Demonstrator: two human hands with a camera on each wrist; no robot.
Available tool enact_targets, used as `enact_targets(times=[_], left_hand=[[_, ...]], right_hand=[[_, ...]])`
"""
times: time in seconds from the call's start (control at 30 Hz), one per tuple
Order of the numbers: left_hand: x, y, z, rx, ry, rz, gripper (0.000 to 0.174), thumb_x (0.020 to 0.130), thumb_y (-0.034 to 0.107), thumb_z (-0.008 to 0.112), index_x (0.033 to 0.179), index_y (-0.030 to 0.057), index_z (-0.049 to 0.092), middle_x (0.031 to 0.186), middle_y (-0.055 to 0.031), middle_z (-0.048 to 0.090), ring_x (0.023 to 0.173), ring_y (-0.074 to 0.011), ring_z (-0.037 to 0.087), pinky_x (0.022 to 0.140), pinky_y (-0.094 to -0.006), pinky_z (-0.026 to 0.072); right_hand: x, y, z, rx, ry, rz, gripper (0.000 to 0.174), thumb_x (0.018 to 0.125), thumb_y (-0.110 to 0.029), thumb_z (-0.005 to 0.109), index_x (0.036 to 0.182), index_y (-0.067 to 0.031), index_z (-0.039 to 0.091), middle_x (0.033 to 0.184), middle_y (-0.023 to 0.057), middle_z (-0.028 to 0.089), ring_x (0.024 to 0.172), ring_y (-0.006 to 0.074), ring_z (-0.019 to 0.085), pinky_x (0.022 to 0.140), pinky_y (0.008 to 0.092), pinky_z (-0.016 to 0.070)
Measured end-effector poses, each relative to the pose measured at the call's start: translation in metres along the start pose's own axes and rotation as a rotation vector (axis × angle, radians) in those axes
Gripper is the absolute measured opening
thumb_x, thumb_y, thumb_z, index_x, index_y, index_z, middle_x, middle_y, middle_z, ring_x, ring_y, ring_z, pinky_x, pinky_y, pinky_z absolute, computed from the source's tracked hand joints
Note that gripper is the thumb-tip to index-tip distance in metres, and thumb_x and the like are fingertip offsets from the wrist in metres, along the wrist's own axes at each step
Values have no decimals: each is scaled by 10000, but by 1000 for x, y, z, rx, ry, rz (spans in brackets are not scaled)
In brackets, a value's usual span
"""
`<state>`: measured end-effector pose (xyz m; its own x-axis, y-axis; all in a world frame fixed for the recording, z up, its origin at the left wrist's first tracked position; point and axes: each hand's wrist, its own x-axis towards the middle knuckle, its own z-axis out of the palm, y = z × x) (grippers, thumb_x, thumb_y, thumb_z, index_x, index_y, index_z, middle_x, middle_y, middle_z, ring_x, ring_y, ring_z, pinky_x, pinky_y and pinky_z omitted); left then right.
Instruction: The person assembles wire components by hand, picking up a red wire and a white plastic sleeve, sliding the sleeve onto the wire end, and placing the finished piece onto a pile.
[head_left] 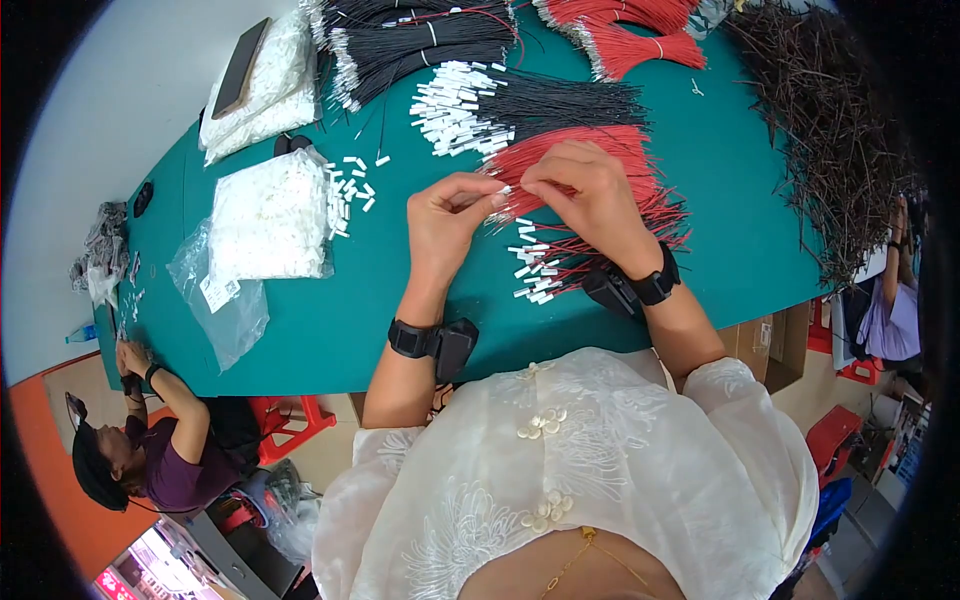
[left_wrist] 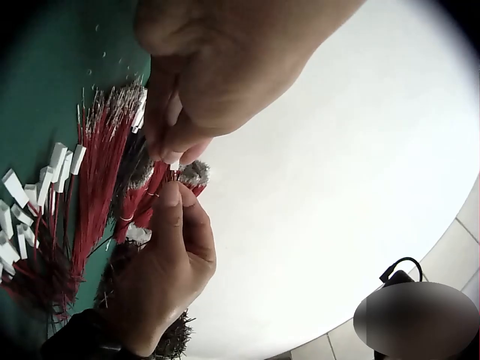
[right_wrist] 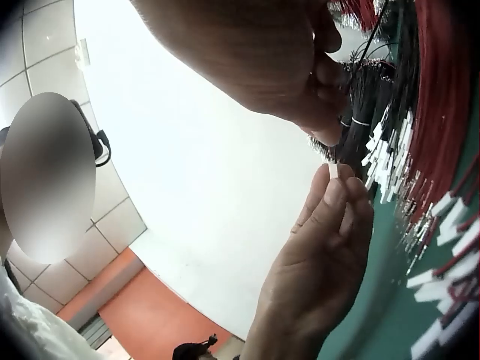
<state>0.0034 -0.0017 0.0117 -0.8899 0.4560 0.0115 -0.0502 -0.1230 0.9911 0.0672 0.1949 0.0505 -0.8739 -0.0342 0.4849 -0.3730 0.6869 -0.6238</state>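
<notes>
My left hand (head_left: 443, 222) pinches a small white connector housing (right_wrist: 334, 171) between thumb and fingertips. Facing it, my right hand (head_left: 592, 190) pinches a thin wire (left_wrist: 174, 177) close to its end, right at the housing's opening. Both hands are raised over a pile of red wires (head_left: 600, 150) with bare metal terminals at their left ends. Nearer my body, below the right hand, lie several red wires ending in white housings (head_left: 535, 262). Most of the held wire is hidden behind the right hand.
Black wires with white housings (head_left: 460, 105) lie beyond the red pile. A bag of white housings (head_left: 270, 215) sits left, loose housings (head_left: 350, 190) beside it. Tied black bundles (head_left: 420, 50) and red bundles (head_left: 640, 50) lie behind. Dark wires (head_left: 830, 130) heap right. Another person sits left.
</notes>
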Motion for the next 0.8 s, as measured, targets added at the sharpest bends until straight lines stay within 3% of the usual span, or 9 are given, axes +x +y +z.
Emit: enact_targets(times=[0.57,0.7,0.8], left_hand=[[-2,-1,4,-53,11,-7,145,861,-78,767,996,-24,757,972,-81,765,875,-112,717,771,-233,567],[1,3,4,-59,18,-25,147,860,-61,777,999,-18,759,955,-77,766,870,-106,717,758,-226,562],[0,3,4,48,-9,-30,148,860,-25,793,1002,-7,761,944,-67,768,846,-95,712,750,-222,558]], right_hand=[[-2,0,4,56,11,25,101,812,-26,769,910,-31,745,853,99,708,822,273,682,738,362,525],[5,-3,-2,20,50,-74,104,819,-34,766,915,-20,730,863,99,710,807,276,685,725,363,529],[2,-5,-11,80,-139,148,112,834,-60,760,922,-11,713,855,115,711,782,293,690,706,379,533]])
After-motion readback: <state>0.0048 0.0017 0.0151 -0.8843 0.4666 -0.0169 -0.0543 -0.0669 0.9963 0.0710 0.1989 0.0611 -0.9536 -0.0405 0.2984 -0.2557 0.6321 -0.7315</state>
